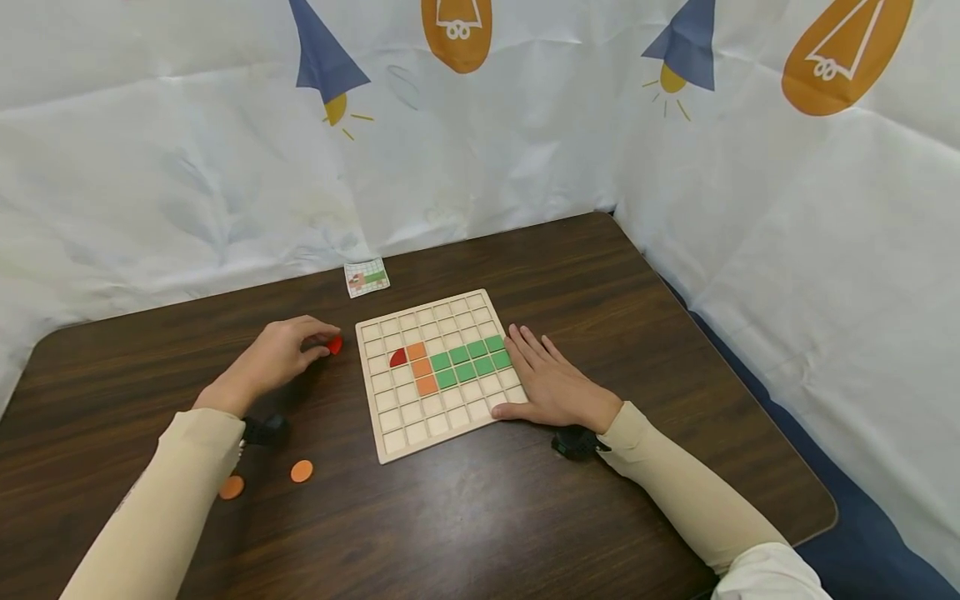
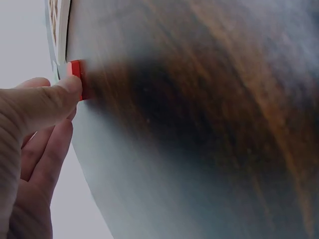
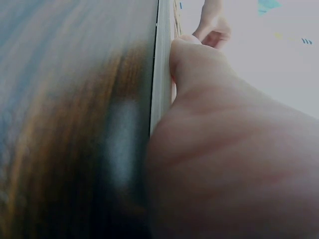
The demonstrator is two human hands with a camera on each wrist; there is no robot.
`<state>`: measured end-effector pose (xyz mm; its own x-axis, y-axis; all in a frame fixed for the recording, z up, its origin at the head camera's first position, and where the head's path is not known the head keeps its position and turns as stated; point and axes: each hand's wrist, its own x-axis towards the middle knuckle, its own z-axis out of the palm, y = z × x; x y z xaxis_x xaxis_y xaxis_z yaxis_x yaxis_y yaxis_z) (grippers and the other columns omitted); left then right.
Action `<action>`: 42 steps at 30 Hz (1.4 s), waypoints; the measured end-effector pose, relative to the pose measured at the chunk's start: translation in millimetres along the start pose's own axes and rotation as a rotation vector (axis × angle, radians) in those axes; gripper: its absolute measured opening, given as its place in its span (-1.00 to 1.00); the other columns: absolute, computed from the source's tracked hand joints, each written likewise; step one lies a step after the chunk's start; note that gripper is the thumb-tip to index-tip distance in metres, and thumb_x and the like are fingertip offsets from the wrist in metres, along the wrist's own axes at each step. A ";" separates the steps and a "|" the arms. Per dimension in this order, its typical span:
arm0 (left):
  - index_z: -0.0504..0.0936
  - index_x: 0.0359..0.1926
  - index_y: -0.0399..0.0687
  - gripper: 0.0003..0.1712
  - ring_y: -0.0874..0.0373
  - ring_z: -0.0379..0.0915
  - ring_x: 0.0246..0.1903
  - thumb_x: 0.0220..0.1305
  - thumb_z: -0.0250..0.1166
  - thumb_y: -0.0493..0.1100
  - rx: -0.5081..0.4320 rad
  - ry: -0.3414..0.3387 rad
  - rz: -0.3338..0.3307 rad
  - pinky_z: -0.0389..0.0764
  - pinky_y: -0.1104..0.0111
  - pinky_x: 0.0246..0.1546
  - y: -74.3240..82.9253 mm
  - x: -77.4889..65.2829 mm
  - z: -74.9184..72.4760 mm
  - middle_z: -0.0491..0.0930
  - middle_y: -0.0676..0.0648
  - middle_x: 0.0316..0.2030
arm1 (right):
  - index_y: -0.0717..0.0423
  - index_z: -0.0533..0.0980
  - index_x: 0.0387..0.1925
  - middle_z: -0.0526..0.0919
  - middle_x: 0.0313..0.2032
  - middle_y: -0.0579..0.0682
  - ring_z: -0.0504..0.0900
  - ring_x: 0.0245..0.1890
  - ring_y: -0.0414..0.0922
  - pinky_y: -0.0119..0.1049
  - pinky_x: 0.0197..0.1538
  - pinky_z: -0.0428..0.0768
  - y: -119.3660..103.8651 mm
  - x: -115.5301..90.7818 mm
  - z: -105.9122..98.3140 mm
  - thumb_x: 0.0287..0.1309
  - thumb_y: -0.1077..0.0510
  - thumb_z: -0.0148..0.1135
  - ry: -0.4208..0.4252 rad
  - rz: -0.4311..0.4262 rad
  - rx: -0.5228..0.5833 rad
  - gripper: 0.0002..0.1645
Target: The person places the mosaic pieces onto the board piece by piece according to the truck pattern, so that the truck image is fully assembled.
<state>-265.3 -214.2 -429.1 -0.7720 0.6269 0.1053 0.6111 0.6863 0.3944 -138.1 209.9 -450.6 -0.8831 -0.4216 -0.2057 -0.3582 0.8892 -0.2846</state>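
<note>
My left hand (image 1: pixel 273 357) pinches a small red piece (image 1: pixel 335 344) between thumb and fingertips, just left of a wooden grid board (image 1: pixel 393 440). In the left wrist view the red piece (image 2: pixel 75 68) shows its edge, close to the tabletop; its full shape is hidden. On the board lie a red quarter-circle piece (image 1: pixel 398 358), a column of three orange squares (image 1: pixel 421 367) and two rows of green squares (image 1: pixel 465 371). My right hand (image 1: pixel 555 387) rests with straight fingers over the board's right edge, its thumb (image 3: pixel 192 64) near the lower corner.
Behind the board, a small printed card (image 1: pixel 367 283) with a coloured grid pattern lies by the white curtain (image 1: pixel 480 167). Two orange discs (image 1: pixel 302 471) sit on the dark wooden table (image 1: pixel 465 525), one partly beside the left forearm.
</note>
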 end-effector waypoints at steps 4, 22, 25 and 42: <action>0.67 0.18 -0.27 -0.57 -0.22 0.68 0.03 0.29 0.40 -0.37 0.003 -0.037 -0.014 0.66 -0.12 0.05 -1.0 2.3 -0.6 0.72 -0.29 0.05 | 0.11 -0.29 0.66 -0.36 0.68 0.15 -0.35 0.71 0.08 0.16 0.70 -0.16 -0.8 -0.3 -0.6 0.26 -0.66 -0.05 0.006 -0.002 0.001 0.37; 0.72 0.13 -0.22 -0.65 -0.22 0.69 0.06 0.36 0.38 -0.22 0.054 -0.123 -0.031 0.67 -0.12 0.05 4.6 8.5 -2.7 0.75 -0.27 0.05 | 0.08 -0.32 0.66 -0.37 0.68 0.13 -0.38 0.71 0.04 0.14 0.70 -0.19 -1.0 0.2 0.5 0.26 -0.66 -0.04 0.001 0.006 0.010 0.37; 0.72 0.13 -0.22 -0.65 -0.23 0.67 0.08 0.37 0.37 -0.22 0.053 -0.127 -0.036 0.66 -0.12 0.07 3.7 7.1 -2.9 0.74 -0.27 0.06 | 0.10 -0.31 0.66 -0.36 0.68 0.14 -0.37 0.71 0.06 0.15 0.70 -0.17 -1.4 0.3 0.2 0.26 -0.65 -0.03 0.004 0.006 0.011 0.37; 0.71 0.14 -0.22 -0.64 -0.19 0.69 0.03 0.38 0.36 -0.19 0.065 -0.126 -0.050 0.68 -0.09 0.01 5.4 2.1 -3.6 0.73 -0.28 0.06 | 0.12 -0.28 0.67 -0.34 0.68 0.15 -0.34 0.71 0.08 0.16 0.70 -0.15 -1.8 -0.7 -0.7 0.25 -0.66 -0.04 0.017 -0.004 0.017 0.38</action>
<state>-264.3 -210.5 -423.4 -0.7760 0.6300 -0.0302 0.5857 0.7376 0.3360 -137.1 208.7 -449.3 -0.8868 -0.4219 -0.1887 -0.3567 0.8844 -0.3011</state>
